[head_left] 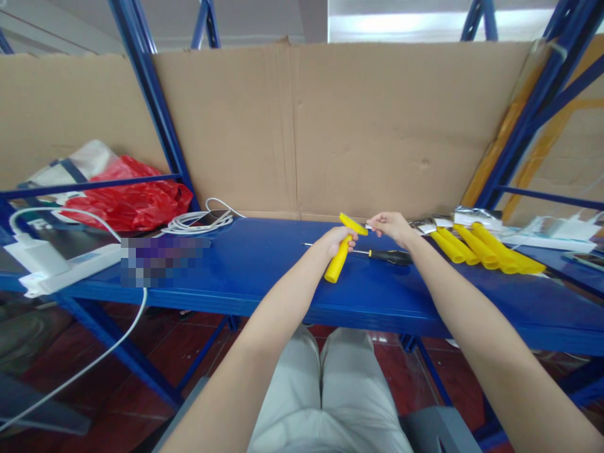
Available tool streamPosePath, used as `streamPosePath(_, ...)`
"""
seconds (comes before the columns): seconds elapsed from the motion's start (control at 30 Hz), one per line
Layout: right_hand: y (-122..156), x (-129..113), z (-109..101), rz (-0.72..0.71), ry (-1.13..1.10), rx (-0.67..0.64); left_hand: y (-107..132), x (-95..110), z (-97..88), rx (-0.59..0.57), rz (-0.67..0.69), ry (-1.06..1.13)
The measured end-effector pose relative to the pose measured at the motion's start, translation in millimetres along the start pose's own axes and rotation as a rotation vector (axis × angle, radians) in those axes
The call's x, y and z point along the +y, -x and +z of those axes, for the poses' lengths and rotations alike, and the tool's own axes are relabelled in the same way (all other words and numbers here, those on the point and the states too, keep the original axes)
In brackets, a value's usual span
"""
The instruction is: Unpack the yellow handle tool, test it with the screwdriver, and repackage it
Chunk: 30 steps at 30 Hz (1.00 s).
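Observation:
My left hand (343,238) is closed round the handle of a yellow T-shaped hand tool (334,267), held just over the blue tabletop. Its yellow crosspiece (353,223) tilts down to the right above my fingers. My right hand (387,226) pinches a small whitish piece (369,227) at the right end of that crosspiece; its exact kind is too small to make out. Below my hands lies a screwdriver (391,257) with a black and yellow handle, its shaft pointing left and partly hidden behind my left hand and the yellow tool.
Several yellow handles (481,246) lie in a row at the right, beside a white power strip (547,240). At the left are a red plastic bag (136,192), a coiled white cable (198,221) and another power strip (75,269). Cardboard (368,126) stands along the back.

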State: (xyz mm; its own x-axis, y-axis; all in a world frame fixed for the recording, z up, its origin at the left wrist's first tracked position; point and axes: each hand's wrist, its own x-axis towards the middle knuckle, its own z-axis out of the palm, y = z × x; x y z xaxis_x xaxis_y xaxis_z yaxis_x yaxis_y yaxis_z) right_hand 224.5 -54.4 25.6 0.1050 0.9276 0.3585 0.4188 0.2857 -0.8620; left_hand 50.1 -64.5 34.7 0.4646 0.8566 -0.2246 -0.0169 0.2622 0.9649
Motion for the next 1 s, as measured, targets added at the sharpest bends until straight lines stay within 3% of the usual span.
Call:
streamPosePath(0.17,3,-5,15,0.071,-0.061,-0.080,-3,-2,-2.8,-0.052,-0.020,0.041)
streamPosePath(0.4,4,-4,17,0.083,-0.089,-0.077,-8,-2,-5.5,-0.070,-0.041,0.116)
streamPosePath(0.7,0,-2,19,-0.017,0.011,-0.107,-19,-6,-10.1,-0.088,-0.025,0.220)
streamPosePath(1.0,-9,6,19,-0.149,0.248,-0.039,-5,-2,-4.4,-0.058,0.007,0.200)
